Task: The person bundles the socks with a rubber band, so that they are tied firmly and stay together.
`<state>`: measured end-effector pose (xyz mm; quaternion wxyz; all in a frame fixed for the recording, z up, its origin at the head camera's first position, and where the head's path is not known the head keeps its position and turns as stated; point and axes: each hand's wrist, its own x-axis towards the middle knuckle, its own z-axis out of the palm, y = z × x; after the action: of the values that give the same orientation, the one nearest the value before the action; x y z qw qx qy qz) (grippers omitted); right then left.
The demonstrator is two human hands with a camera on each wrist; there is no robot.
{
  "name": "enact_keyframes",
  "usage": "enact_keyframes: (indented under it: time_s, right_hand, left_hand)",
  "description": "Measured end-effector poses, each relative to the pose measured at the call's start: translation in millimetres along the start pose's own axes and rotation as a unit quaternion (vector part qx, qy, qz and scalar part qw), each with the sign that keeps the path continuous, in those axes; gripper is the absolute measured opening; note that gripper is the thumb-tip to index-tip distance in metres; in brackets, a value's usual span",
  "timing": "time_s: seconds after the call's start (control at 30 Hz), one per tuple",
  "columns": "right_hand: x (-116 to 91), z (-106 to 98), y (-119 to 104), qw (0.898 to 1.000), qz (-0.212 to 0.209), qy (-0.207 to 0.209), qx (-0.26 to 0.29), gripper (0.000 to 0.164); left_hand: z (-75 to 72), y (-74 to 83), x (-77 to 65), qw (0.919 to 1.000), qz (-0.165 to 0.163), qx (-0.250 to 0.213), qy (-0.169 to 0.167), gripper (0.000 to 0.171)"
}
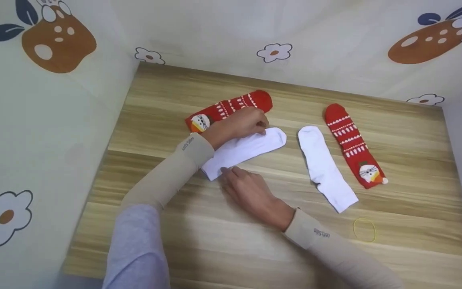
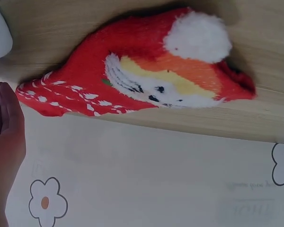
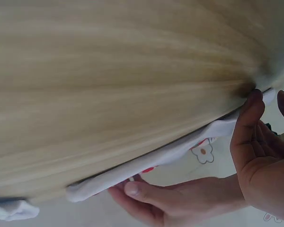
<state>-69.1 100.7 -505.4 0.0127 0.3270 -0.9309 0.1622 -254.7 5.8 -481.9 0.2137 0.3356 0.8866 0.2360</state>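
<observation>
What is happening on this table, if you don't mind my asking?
A person has both hands at a white sock lying on the wooden table. The left hand is at its far edge towards the toe, and the right hand touches the near edge by the cuff. A red patterned sock lies just beyond. To the right, another white sock and another red sock lie side by side, near a thin yellow loop.

"Let's Slim" on L sleeve [image 1: 167, 175] & R sleeve [image 1: 340, 252]; wall [image 2: 132, 165] txt too faint.

Booth-like nook with flower-printed walls [image 1: 215, 36]
</observation>
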Motion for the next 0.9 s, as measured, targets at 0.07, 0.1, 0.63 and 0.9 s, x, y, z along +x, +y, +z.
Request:
enact_keyframes:
  time_s: [0.07,0.1,0.63,0.9]
  right_hand:
    - [3,3,-3,1.000,0.001,-0.010,0.000,0.039]
    - [5,4,-4,1.000,0.001,-0.014,-0.002,0.040]
    - [-40,-25,10,0.997,0.050,-0.055,0.011,0.027]
    - [-49,-22,8,0.998,0.053,-0.036,0.006,0.036]
  left_hand:
    - [2.6,-1.4,1.7,1.0000,-0.006,-0.004,-0.007,0.034]
    - [3.2,-1.6,2.4,0.9999,-0.009,-0.004,-0.012,0.035]
    - [-4.6,5.4,10.3,0.9989,-0.036,0.014,-0.027,0.057]
    - [-4.1,8.1,7.4,0.9971,-0.048,0.005,-0.059,0.068]
